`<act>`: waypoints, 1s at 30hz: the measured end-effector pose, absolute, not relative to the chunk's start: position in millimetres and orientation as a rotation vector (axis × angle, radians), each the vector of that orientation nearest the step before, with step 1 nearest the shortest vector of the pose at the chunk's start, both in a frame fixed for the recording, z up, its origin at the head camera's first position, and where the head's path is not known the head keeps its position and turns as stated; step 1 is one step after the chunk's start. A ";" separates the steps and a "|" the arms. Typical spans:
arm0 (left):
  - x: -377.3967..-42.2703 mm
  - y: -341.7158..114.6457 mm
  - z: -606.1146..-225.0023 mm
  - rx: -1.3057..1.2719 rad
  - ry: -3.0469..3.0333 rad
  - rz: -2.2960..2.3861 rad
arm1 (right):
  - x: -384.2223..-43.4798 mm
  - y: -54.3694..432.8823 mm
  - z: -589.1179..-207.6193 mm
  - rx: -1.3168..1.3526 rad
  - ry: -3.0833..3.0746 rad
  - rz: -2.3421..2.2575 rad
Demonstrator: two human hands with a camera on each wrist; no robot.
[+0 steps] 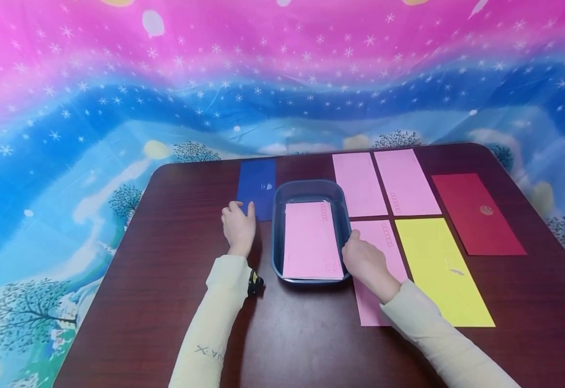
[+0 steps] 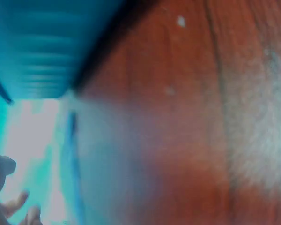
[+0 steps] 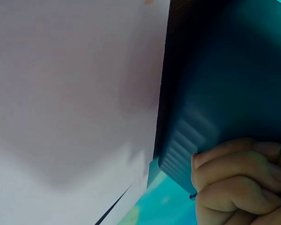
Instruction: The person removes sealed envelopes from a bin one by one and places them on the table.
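The right hand [image 1: 367, 264] is hiding part of the right rim of the blue plastic tray [image 1: 306, 189]; its fingers are curling in closely and gripping that side, though the exact contact is staying hard to make out. The left hand [image 1: 239, 227] is holding nothing, its fingers spreading loosely over the near left corner of the blue envelope [image 1: 257, 188]; whether they are touching it, I cannot tell. The left wrist view is blurring badly and cutting that hand off at its edge, yet the tray's ribbed wall is showing.

The tray is standing mid-table, rounded at its corners, and a pink envelope [image 1: 311, 240] is lying flat inside, covering most of the bottom; a thin pale edge is peeking out beneath it. The right hand and the right sleeve [image 1: 442, 334] are covering parts of the near pink envelope [image 1: 378, 237], and the sleeve is also overlapping the smooth yellow envelope [image 1: 439, 272]. Lettering on the left sleeve [image 1: 209, 318] is running out of sight. Dark wood grain is streaking the glossy table [image 1: 117, 285], and soft printed cloth [image 1: 282, 86] is hanging behind in folds.
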State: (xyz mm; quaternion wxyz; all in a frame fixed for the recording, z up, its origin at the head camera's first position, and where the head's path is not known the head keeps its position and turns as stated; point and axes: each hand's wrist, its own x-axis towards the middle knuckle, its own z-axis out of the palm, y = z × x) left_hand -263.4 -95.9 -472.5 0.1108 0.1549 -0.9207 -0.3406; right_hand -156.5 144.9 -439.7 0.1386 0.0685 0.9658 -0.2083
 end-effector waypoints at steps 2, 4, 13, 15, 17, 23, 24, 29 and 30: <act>-256.2 -93.0 -464.2 0.337 -2.716 -0.976 | -157.2 145.1 -440.0 0.204 2.788 -0.606; -246.9 -88.7 -455.0 0.217 -2.733 -0.937 | -158.1 145.2 -440.0 0.209 2.787 -0.609; -191.1 -59.4 -427.0 -0.157 -2.968 -0.620 | -159.8 145.8 -439.7 0.219 2.774 -0.608; -181.7 -53.2 -427.2 -0.215 -2.988 -0.526 | -159.5 145.9 -439.7 0.218 2.771 -0.610; -174.7 -47.6 -429.2 -0.254 -2.987 -0.428 | -159.4 146.1 -440.1 0.221 2.771 -0.613; -156.1 -33.5 -430.3 -0.275 -2.921 -0.156 | -160.8 146.5 -441.5 0.223 2.775 -0.617; -152.8 -31.8 -430.1 -0.277 -2.908 -0.117 | -161.0 146.6 -441.5 0.224 2.775 -0.618; -142.0 -26.6 -431.2 -0.279 -2.877 0.000 | -160.5 145.7 -439.7 0.227 2.768 -0.615; -141.4 -26.3 -431.9 -0.276 -2.873 0.018 | -160.4 145.6 -439.4 0.228 2.767 -0.616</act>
